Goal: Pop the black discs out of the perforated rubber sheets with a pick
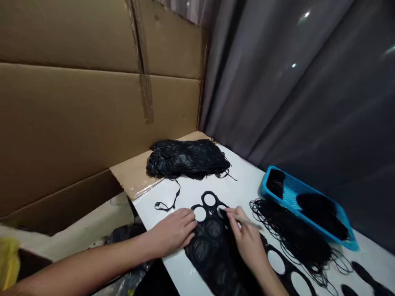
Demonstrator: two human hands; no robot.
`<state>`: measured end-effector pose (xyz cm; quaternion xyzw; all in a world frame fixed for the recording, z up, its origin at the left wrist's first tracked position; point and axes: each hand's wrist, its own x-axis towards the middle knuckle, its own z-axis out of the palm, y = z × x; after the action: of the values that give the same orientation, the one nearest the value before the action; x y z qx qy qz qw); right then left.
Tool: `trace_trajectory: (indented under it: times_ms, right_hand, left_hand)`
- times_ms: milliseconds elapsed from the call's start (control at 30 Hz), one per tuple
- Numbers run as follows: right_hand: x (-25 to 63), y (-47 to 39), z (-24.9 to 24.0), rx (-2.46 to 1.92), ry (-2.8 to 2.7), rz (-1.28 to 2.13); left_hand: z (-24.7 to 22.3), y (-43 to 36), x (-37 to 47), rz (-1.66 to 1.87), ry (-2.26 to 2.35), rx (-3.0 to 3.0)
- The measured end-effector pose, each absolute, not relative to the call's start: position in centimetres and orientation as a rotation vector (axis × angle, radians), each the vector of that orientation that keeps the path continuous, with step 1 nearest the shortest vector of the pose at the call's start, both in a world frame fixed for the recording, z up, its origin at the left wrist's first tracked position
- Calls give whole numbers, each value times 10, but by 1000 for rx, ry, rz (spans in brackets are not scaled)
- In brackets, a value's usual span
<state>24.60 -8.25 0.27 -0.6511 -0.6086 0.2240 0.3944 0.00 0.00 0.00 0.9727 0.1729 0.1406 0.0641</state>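
Note:
A black sheet with rows of round cut-outs (213,228) lies on the white table; white shows through the holes at its far end. My left hand (177,230) rests palm down at the sheet's left edge, with its fingers drawn together on the edge. Over the sheet's far right side, my right hand (247,240) pinches a thin pale stick-like tool (245,220). A small dark piece (222,212) shows at the fingertips beside one hole; whether it is loose or part of the tool cannot be made out.
Stacked black sheets (188,158) lie at the back, partly on a cardboard flap (135,174). A blue basket (291,187) with black pieces stands right, behind a heap of black cord-like strands (296,234). Cardboard (92,111) and a grey curtain (277,90) bound the table (191,189).

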Motion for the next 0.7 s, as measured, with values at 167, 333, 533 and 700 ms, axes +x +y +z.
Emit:
trace_trajectory:
  times_ms: [167,333,533,700]
  right_hand:
    - [220,-107,-11,-1622,-1628,658]
    - [218,-107,-14,-1595,-1612,711]
    - [220,-106,-19,-1602,-1592,712]
    - [219,-106,-16,-1618,-1624,673]
  left_hand:
    - [-1,-13,8,488,342,2870]
    - [-3,-19,7,404,307,2819]
    - [-3,-20,4,357,308,2828]
    - [-3,-19,4,355,292,2833]
